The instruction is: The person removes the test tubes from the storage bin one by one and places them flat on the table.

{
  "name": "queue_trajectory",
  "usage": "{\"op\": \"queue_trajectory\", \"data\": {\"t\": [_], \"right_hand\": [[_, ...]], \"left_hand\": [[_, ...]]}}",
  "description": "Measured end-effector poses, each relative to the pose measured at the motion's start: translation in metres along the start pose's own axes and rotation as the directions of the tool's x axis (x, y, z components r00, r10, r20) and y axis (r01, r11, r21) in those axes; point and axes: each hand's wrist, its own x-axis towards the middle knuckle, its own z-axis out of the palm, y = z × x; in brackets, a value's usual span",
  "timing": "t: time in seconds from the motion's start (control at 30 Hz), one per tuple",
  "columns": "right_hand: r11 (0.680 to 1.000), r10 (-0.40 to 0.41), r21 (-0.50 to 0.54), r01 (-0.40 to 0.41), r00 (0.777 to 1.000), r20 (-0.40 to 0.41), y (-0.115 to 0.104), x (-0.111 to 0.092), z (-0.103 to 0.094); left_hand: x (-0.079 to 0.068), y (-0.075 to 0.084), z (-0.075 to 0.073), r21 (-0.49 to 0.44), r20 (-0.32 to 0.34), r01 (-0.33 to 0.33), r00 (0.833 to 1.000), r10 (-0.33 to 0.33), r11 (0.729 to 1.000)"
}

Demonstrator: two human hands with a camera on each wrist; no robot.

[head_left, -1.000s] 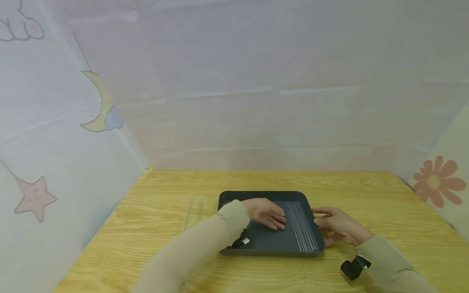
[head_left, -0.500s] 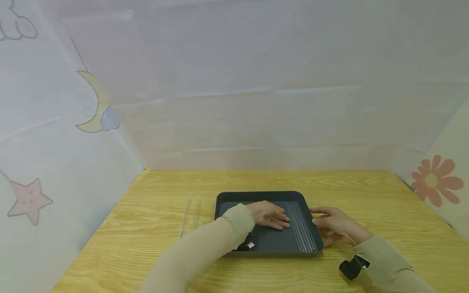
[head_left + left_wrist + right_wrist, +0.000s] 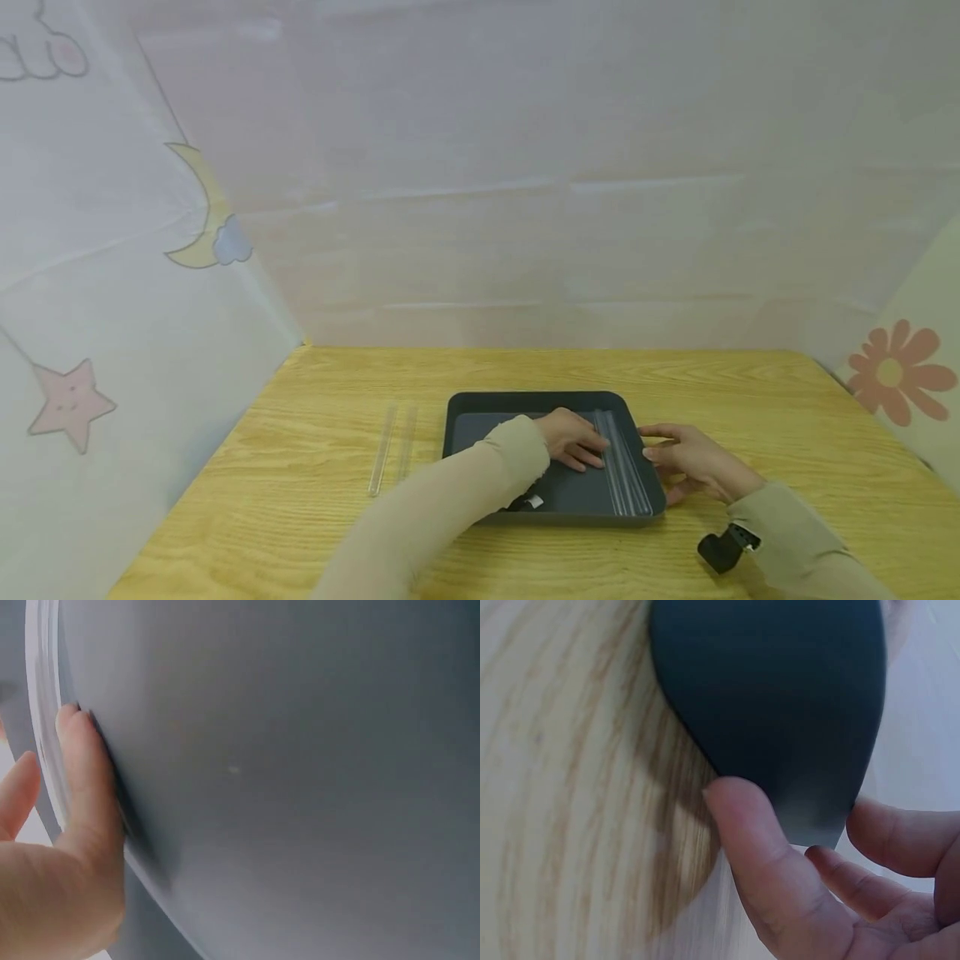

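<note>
A dark grey rectangular tray (image 3: 517, 520) lies on the wooden table. Inside it, several long clear tubes (image 3: 628, 475) lie side by side along the right wall. My left hand (image 3: 573, 437) reaches into the tray with its fingers extended, fingertips against the left side of the tubes. In the left wrist view, fingers (image 3: 86, 769) lie along the pale tube edges. Outside the tray, my right hand (image 3: 693, 462) touches its right wall; in the right wrist view, fingertips (image 3: 739, 799) press that outer wall. The left sleeve hides the tray's lower left part.
Two more clear tubes (image 3: 382, 450) lie apart on the table (image 3: 300, 467) left of the tray. A pale fabric backdrop (image 3: 525, 250) rises behind the table and along both sides. A black wrist camera (image 3: 723, 550) hangs under the right forearm.
My left hand has moved right across the tray. The tubes in it have shifted right, their far ends nearer the wall. My right hand has stayed at the outer wall.
</note>
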Motion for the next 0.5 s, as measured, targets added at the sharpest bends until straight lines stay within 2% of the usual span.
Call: {"op": "queue_trajectory", "data": {"t": [0.13,0.27,0.5], "right_hand": [[1.000,0.003,-0.007,-0.003,1.000,-0.005,-0.0002,-0.0002,0.0001],[1.000,-0.001,-0.014,0.001,1.000,-0.008,-0.0002,-0.0004,0.0003],[1.000,0.015,0.003,-0.015,1.000,-0.007,-0.0003,-0.0006,-0.0008]], "left_hand": [[0.0047,-0.0002,0.0084,0.035,-0.074,-0.002,0.997,0.004,0.999],[0.0082,-0.0019,0.0110,0.034,-0.104,-0.002,0.995,0.005,0.999],[0.0062,-0.0006,0.0027,-0.011,-0.026,0.006,1.000,-0.007,1.000]]}}
